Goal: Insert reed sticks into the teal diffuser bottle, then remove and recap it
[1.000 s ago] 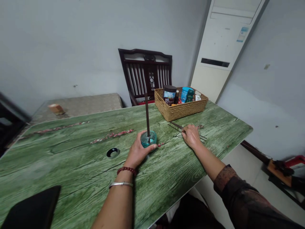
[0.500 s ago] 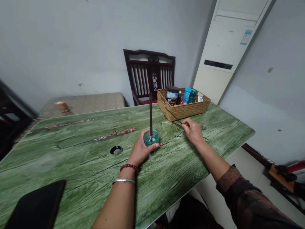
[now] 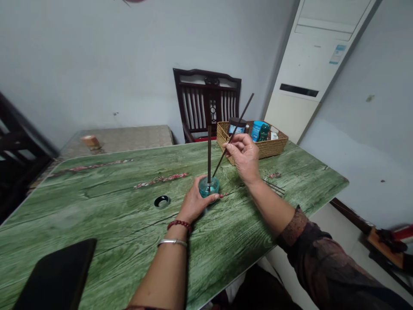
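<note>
A small teal glass diffuser bottle (image 3: pixel 209 187) stands on the green wood-patterned table, and my left hand (image 3: pixel 196 199) wraps round its near left side. Dark reed sticks (image 3: pixel 209 150) rise upright from its neck. Between thumb and fingertips, my right hand (image 3: pixel 243 157) pinches another dark reed stick (image 3: pixel 242 114). That stick slants, its lower end close to the bottle's mouth; whether it touches, I cannot tell. Several loose sticks (image 3: pixel 274 187) lie on the table to the right, partly hidden by my right forearm. A black ring-shaped cap (image 3: pixel 161 201) rests left of the bottle.
Behind my right hand sits a woven basket (image 3: pixel 272 148) holding jars and bottles. A dark flat device (image 3: pixel 56 275) lies at the table's near left. Beyond the far edge are a dark wooden chair (image 3: pixel 211 103) and a low surface with an orange-brown object (image 3: pixel 91 142).
My right hand has moved left and up from the loose sticks, bringing one stick over to the bottle and tilting it steeply. My left hand keeps its hold on the bottle.
</note>
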`<state>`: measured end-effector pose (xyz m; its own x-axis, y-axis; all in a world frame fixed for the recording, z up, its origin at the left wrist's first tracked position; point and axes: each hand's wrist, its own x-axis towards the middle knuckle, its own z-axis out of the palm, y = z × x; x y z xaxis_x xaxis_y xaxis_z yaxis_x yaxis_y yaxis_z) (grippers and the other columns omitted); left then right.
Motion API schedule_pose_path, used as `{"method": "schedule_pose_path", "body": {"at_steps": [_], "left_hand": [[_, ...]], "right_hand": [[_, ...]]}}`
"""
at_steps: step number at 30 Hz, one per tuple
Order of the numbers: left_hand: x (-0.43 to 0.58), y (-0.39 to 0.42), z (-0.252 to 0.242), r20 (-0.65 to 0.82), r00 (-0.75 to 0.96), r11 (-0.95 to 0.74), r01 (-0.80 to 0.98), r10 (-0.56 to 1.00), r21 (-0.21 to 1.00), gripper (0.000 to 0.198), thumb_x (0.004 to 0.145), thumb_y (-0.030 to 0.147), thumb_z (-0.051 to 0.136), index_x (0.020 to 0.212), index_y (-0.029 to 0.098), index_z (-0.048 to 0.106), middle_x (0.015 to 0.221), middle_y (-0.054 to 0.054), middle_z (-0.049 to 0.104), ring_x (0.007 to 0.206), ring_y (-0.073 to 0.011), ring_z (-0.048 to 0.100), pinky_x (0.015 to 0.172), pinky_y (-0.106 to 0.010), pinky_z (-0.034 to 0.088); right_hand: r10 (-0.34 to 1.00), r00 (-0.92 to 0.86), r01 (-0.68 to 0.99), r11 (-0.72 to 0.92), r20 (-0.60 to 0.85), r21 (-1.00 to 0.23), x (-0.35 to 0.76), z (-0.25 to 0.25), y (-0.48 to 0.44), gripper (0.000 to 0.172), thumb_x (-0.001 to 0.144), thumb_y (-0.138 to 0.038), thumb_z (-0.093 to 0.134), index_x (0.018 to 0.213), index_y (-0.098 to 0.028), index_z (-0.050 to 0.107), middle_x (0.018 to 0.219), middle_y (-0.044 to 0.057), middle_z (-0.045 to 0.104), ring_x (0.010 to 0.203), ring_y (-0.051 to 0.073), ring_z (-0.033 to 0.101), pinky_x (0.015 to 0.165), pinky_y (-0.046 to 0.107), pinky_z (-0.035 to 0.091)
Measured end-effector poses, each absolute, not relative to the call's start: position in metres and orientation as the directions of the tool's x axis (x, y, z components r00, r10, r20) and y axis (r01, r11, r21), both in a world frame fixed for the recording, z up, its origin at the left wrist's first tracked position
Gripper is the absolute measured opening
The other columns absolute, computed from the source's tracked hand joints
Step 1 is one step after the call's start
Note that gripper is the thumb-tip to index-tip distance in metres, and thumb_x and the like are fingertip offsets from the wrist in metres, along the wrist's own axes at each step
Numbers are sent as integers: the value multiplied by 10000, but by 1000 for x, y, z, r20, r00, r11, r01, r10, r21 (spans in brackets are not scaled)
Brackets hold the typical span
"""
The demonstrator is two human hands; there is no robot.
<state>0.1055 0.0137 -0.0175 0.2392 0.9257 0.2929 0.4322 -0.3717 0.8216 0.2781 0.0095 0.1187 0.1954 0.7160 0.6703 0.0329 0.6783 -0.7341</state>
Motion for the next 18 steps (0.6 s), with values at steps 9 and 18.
{"method": "schedule_pose_path", "body": {"at_steps": [9,18], "left_hand": [[107,12,-15,311,228,-381,411,923,828,782,659,502,797,1303,207,467,1237,-119,652,1118,-313,643,970,-475,487],[105,15,-17,300,258,-385,409,918,827,805,683,541,777,1334,206,442,1231,-120,647,1119,-311,640,972,-477,493]], "right_hand": [[768,138,178,602,625,-779,264,84,28,185,806,-320,677,908,-229,552,779,-38,626,698,126,636,668,260,518],[847,32,475,454,530,-754,285,49,16,138,831,-251,636,965,-220,629,862,-8,696,743,145,647,736,268,506]]}}
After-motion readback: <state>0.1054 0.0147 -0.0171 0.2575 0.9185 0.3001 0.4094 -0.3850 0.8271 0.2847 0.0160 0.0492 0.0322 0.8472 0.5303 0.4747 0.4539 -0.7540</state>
